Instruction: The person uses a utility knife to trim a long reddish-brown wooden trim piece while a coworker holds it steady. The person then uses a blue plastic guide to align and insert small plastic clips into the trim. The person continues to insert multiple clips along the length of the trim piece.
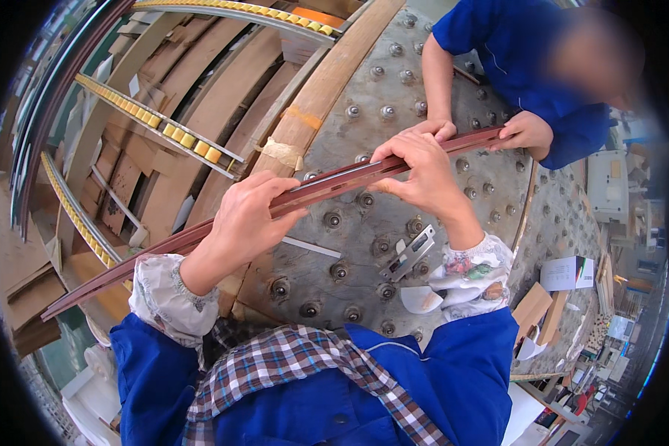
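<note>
A long reddish-brown profile strip (pixel 334 184), grooved along its length, runs slantwise from the lower left up to the right. My left hand (pixel 247 217) grips it left of the middle, thumb and fingers around its sides. Farther along, my right hand (pixel 425 175) is closed over it, fingers on top and thumb below. Beyond my right hand, a co-worker's hand (pixel 526 134) holds the right end, and the other hand (pixel 437 129) of that person rests close to my fingers. Below the strip, a metal lock-like plate (pixel 409 254) lies on the table.
The grey metal table (pixel 327 241) is studded with ball rollers. A wooden edge (pixel 316 97) separates it from a rack of boards (pixel 223 89) with yellow roller tracks (pixel 189 140). More dark strips (pixel 33 141) stand far left. A white box (pixel 567 273) sits at right; the co-worker stands across.
</note>
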### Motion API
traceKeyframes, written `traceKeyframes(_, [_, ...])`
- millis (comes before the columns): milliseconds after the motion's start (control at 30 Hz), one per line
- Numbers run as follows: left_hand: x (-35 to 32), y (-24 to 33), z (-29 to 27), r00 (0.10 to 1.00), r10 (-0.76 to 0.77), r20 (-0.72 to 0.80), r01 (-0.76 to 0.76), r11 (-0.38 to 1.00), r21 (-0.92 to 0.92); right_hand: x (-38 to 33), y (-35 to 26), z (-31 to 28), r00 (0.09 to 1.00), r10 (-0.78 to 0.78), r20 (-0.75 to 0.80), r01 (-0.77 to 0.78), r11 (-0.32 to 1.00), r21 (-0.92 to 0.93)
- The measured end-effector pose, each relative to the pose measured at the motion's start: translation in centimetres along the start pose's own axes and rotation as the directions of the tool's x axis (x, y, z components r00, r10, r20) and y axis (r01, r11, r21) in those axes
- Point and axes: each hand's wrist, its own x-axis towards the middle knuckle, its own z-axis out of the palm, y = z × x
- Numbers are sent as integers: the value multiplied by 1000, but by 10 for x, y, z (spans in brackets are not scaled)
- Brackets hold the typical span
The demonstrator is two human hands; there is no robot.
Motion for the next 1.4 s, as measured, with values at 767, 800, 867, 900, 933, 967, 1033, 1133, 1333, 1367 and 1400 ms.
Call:
traceKeyframes(767, [16, -10, -30, 962, 87, 257, -36, 980, -197, 1, -5, -1, 999, -28, -16, 27, 997, -68])
traceKeyframes(800, [19, -11, -33, 948, 144, 285, -97, 980, -173, 2, -6, -2, 1000, -25, -17, 24, 997, -68])
traceKeyframes(867, [26, -9, -38, 921, 146, 362, -90, 982, -167, 1, -5, -2, 1000, -15, -18, 13, 998, -63])
traceKeyframes(900, [29, -7, -40, 905, 147, 399, -87, 983, -164, 1, -5, 0, 1000, -14, -23, 13, 998, -59])
traceKeyframes(933, [32, -3, -41, 894, 127, 430, -76, 988, -133, 0, -4, 0, 1000, -13, -25, 11, 998, -60])
traceKeyframes(967, [35, 1, -42, 881, 107, 461, -68, 993, -100, 0, -3, 1, 1000, -11, -28, 9, 998, -61])
traceKeyframes(1033, [37, 3, -42, 871, 79, 485, -69, 997, -37, 0, -5, -2, 1000, 0, -16, -1, 998, -68])
traceKeyframes(1133, [34, 7, -39, 890, 69, 452, -85, 996, 15, 1, -5, 1, 999, -22, -40, 20, 998, -53])
traceKeyframes(1333, [32, 1, -34, 929, 156, 337, -142, 988, -67, -1, -3, 0, 1000, 7, -27, -9, 998, -59])
traceKeyframes(1367, [33, 2, -35, 926, 156, 343, -140, 988, -72, -2, -3, 0, 1000, 9, -21, -11, 998, -66])
traceKeyframes(1400, [34, 3, -35, 924, 156, 349, -137, 988, -77, -3, -3, -1, 1000, 14, -18, -15, 998, -64])
